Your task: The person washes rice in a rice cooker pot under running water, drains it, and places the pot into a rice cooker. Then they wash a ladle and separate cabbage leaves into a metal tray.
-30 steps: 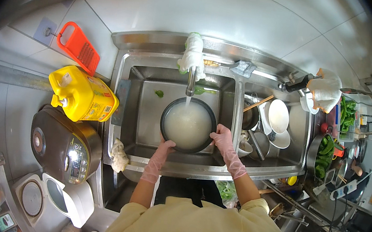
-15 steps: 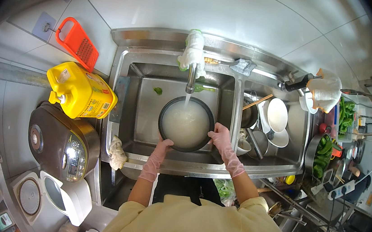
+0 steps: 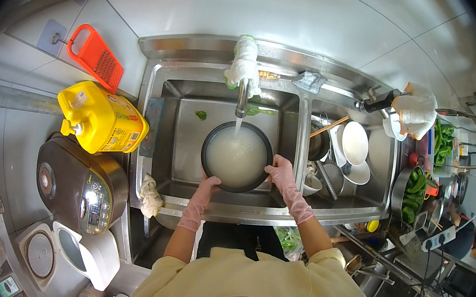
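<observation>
Between my hands is a dark round pot [image 3: 240, 190] full of cloudy whitish water [image 3: 236, 159], held level in the left sink basin [image 3: 184, 160]. A stream falls into it from the metal faucet [image 3: 242, 104], which has a white cloth [image 3: 245, 62] wrapped round it. My left hand [image 3: 207, 188], in a pink glove, grips the pot's near left rim. Gloved in pink too, my right hand [image 3: 281, 172] holds the right rim, thumb uppermost. My other fingers are partly hidden behind the pot. Whatever lies under the cloudy water cannot be made out.
White bowls [image 3: 355, 144], chopsticks [image 3: 329, 127] and pans fill the right basin. A yellow jug [image 3: 107, 120], a brown rice cooker [image 3: 86, 185] and a hanging orange grater [image 3: 97, 61] are at left. A crumpled cloth [image 3: 150, 196] lies on the front edge. Green peppers [image 3: 414, 193] sit far right.
</observation>
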A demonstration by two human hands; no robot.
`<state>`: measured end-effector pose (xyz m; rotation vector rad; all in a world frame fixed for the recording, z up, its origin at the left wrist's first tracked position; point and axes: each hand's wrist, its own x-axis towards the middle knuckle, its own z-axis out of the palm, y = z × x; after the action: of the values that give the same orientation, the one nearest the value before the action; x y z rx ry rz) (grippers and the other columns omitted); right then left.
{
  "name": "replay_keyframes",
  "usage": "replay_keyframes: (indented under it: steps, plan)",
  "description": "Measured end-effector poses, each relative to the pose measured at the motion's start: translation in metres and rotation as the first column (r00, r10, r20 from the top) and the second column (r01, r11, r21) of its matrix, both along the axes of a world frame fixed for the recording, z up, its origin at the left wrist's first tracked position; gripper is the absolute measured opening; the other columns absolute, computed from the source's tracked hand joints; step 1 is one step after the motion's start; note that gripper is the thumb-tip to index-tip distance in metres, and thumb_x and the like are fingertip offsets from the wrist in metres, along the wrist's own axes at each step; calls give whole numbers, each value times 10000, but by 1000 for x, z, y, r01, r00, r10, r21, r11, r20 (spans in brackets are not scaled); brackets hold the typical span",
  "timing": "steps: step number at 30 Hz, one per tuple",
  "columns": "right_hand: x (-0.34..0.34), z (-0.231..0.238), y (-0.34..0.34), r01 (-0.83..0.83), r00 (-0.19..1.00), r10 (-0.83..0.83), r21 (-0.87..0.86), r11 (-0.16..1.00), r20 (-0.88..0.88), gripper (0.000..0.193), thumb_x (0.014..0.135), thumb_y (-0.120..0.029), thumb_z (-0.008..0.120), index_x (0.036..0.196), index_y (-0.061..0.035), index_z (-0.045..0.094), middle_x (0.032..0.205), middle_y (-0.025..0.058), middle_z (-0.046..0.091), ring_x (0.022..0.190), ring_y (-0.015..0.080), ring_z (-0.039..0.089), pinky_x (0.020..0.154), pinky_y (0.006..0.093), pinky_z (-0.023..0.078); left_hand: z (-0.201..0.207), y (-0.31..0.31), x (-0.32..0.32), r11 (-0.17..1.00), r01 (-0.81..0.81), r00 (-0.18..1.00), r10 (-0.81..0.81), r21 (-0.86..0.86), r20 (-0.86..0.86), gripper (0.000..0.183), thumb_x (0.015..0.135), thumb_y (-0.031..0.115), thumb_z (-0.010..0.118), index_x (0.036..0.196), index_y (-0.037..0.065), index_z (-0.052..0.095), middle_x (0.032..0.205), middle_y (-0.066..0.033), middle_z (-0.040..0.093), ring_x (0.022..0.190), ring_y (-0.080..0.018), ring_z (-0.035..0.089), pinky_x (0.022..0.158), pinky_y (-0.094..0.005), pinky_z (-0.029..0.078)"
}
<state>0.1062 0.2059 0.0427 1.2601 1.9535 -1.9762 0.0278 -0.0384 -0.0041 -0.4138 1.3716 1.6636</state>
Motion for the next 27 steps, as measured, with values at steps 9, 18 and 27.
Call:
replay_keyframes:
  steps: [9, 18, 27]
  plan:
    - [1, -1, 1, 4, 1000, -4, -1, 1000, 17, 236, 742, 41, 616, 637, -18, 413, 594, 35, 422, 478, 140, 516, 405, 291, 482, -7, 1, 1, 1000, 2, 1000, -2, 0, -7, 592, 713, 210, 619, 1267, 97, 447, 1144, -70, 536, 1021, -234, 517, 868, -417, 437]
    - [5, -12, -1, 6, 1000, -6, -15, 1000, 20, 225, 740, 30, 615, 643, -12, 417, 604, 36, 409, 494, 137, 508, 411, 291, 489, -3, 0, 5, 999, -11, 1000, 12, -52, 15, 626, 700, 227, 636, 1274, 114, 415, 1151, -80, 503, 1024, -258, 496, 877, -427, 412]
    - [11, -23, -3, 15, 999, -16, -20, 1000, -29, 243, 750, 10, 634, 651, -56, 422, 564, 21, 442, 419, 129, 511, 369, 251, 410, -16, -2, 12, 998, -44, 999, 45, -39, 23, 531, 712, 214, 629, 1203, 100, 465, 1070, -67, 547, 969, -232, 530, 843, -412, 439]
